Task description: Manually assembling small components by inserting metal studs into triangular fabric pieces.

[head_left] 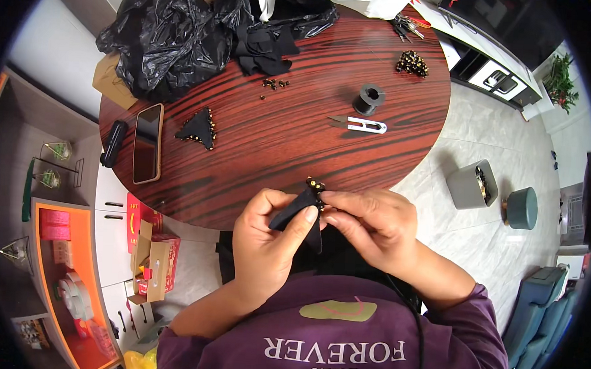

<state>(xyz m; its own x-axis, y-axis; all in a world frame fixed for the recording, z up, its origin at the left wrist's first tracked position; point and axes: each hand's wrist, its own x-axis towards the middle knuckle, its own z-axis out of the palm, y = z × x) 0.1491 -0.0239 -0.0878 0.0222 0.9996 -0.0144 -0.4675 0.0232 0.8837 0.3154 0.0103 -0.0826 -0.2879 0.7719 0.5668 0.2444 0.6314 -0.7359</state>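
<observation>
Both my hands hold a small black fabric piece [296, 209] with gold beads along its top edge, just over the near rim of the round dark-red wooden table [278, 137]. My left hand [266, 242] pinches the fabric from below with thumb and fingers. My right hand [373, 221] grips its beaded corner with the fingertips. A finished black triangle with gold beads [198, 129] lies on the table to the left. White thread snips [361, 125] and a black thread spool [369, 99] lie further back.
A phone [147, 142] and a black case [114, 143] lie at the table's left edge. A black plastic bag [170, 34], black cloth [265, 51], loose beads [273, 83] and a bead pile [413, 63] sit at the back. Two small bins [470, 185] stand on the floor right.
</observation>
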